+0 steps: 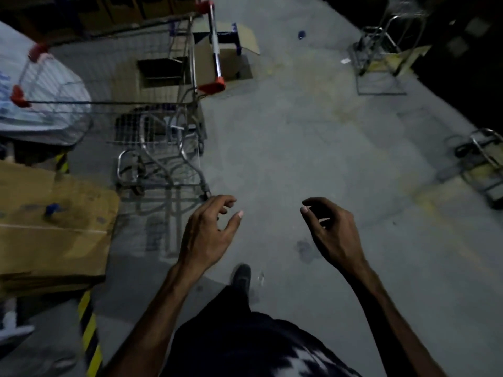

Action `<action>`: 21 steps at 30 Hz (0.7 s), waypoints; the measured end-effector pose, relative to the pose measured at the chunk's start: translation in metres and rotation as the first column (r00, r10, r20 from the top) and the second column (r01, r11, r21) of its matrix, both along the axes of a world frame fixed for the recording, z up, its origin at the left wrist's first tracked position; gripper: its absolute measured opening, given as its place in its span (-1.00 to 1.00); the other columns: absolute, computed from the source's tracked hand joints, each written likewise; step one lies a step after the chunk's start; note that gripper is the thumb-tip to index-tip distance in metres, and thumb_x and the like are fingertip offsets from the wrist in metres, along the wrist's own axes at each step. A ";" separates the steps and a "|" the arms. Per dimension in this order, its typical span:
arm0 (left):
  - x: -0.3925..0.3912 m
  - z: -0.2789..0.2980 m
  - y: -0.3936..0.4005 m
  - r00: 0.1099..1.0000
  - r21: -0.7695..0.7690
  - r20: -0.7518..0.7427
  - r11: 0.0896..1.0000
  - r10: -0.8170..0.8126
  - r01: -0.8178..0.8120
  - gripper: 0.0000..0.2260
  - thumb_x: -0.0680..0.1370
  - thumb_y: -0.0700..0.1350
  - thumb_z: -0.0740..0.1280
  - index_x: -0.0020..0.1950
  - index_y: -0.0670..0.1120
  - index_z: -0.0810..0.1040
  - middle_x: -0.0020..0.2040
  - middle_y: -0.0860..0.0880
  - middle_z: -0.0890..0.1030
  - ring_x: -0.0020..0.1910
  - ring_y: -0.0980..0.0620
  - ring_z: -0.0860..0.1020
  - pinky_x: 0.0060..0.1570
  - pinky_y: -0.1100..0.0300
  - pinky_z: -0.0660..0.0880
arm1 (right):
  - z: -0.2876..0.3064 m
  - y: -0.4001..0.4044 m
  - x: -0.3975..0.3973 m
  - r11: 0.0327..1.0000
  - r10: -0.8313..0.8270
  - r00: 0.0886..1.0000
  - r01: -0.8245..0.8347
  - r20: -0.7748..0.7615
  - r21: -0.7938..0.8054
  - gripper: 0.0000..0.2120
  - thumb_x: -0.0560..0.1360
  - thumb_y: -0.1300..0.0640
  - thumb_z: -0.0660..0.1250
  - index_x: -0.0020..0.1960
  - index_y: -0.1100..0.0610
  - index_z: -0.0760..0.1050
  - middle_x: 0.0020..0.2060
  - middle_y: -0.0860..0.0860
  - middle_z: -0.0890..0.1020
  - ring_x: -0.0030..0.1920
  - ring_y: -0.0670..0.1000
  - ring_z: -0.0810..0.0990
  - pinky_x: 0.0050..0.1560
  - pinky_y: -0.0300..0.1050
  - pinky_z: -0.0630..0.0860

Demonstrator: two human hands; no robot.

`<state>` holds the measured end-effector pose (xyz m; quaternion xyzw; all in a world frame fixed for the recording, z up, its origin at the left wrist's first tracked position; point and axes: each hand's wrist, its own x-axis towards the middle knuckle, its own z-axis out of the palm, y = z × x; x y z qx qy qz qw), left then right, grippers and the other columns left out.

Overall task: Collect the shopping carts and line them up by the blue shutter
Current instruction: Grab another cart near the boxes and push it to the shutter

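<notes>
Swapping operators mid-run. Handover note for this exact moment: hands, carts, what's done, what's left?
Left hand: loosely curled, holding nothing, just short of the near end of the nearest cart.
Right hand: loosely curled, holding nothing, over bare grey concrete floor.
Silver wire shopping cart with red handle caps: front left, apart from both hands. A second red-capped wire cart sits beside it at far left.
Flattened brown cardboard stack: left.
Blue shutter: not in view, so line-up cannot be confirmed.
Left: probably grip the near cart and move it.
</notes>
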<state>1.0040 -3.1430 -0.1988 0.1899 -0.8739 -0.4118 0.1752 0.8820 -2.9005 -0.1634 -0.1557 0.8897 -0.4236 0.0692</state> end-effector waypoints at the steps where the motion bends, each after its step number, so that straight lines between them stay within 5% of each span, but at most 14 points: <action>1: -0.022 0.002 -0.007 1.000 0.004 -0.007 1.000 -0.021 0.021 -0.73 0.62 0.06 0.44 0.26 -0.03 0.65 0.11 0.10 0.68 -0.01 0.11 0.62 -0.07 0.09 0.62 | 0.003 -0.005 -0.020 1.000 -0.013 1.000 0.013 -0.016 0.008 -0.86 0.66 -0.04 0.42 0.13 -0.02 0.69 -0.09 -0.21 0.72 -0.06 -0.19 0.70 -0.06 0.09 0.68; 10: -0.194 0.027 -0.054 0.989 -0.102 0.027 0.984 -0.145 0.147 -0.75 0.64 -0.01 0.51 0.29 -0.02 0.65 0.11 0.09 0.67 0.01 0.12 0.60 -0.11 0.09 0.60 | 0.007 -0.038 -0.158 0.998 -0.053 0.991 0.057 -0.120 0.031 -0.80 0.65 -0.03 0.41 0.25 -0.02 0.65 0.03 -0.17 0.67 -0.01 -0.15 0.68 -0.05 0.10 0.66; 16: -0.293 0.019 -0.069 0.995 -0.165 0.051 0.982 -0.083 0.091 -0.69 0.63 0.09 0.44 0.32 -0.01 0.64 0.13 0.11 0.67 0.03 0.15 0.58 -0.06 0.12 0.57 | -0.014 -0.055 -0.277 0.999 0.022 0.994 -0.018 -0.106 0.036 -0.74 0.66 -0.07 0.37 0.29 -0.01 0.63 0.08 -0.15 0.64 0.00 -0.14 0.67 -0.03 0.09 0.65; 21: -0.382 0.023 -0.085 0.998 -0.191 0.042 0.981 0.042 -0.033 -0.72 0.63 -0.02 0.52 0.31 -0.04 0.64 0.12 0.06 0.67 0.03 0.07 0.61 0.02 0.02 0.63 | -0.016 -0.090 -0.401 0.986 0.168 0.978 -0.166 -0.122 0.020 -0.72 0.67 -0.09 0.37 0.32 -0.03 0.61 0.09 -0.15 0.64 0.02 -0.13 0.66 -0.01 0.08 0.66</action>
